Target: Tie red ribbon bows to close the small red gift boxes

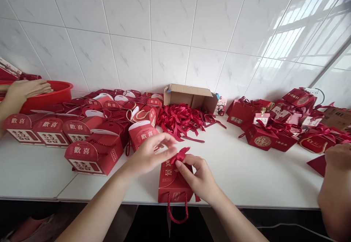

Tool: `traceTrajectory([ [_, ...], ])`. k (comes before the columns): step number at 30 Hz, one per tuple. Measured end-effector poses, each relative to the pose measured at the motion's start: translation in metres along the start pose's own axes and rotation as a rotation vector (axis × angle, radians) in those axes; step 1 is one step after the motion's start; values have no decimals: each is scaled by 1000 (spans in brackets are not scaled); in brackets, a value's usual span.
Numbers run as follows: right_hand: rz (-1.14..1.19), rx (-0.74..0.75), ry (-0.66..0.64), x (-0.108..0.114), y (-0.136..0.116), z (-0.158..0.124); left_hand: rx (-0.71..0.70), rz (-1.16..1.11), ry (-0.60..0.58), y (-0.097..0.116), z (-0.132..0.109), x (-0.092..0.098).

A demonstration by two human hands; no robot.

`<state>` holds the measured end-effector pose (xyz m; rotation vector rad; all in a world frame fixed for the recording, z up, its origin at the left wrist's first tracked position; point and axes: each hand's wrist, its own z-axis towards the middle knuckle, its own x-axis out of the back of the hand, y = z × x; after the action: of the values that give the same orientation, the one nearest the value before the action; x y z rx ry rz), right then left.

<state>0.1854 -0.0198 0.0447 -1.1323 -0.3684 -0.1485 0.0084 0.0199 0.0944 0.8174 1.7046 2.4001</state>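
Observation:
A red gift box point(168, 189) with gold characters lies at the table's front edge, its twisted red cord handle point(178, 220) hanging over the edge. On top of the box is a red ribbon bow point(179, 157). My right hand point(201, 176) pinches the bow between thumb and fingers from the right. My left hand point(152, 152) is raised just left of the bow, slightly blurred, its fingers apart and holding nothing.
Many red boxes point(94, 158) stand on the left. Behind my hands, red ribbons point(182, 119) spill from a cardboard box point(192, 90). More decorated boxes point(260, 137) fill the right. Other people's hands are at the red basin point(45, 99) and the right edge.

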Motion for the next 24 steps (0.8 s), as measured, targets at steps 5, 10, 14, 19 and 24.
traceTrajectory([
  [5,93,18,-34,1,1,0,105,166,59,-20,-24,0],
  [10,241,-96,62,-3,5,-2,14,152,123,-25,-35,-7],
  [14,274,-86,71,-6,8,-2,-2,125,125,-27,-35,-16],
  [19,69,1,77,-2,1,-5,-24,242,172,-32,-32,-24],
  [24,-75,71,50,-1,1,-11,-42,234,188,-36,-31,-24],
])
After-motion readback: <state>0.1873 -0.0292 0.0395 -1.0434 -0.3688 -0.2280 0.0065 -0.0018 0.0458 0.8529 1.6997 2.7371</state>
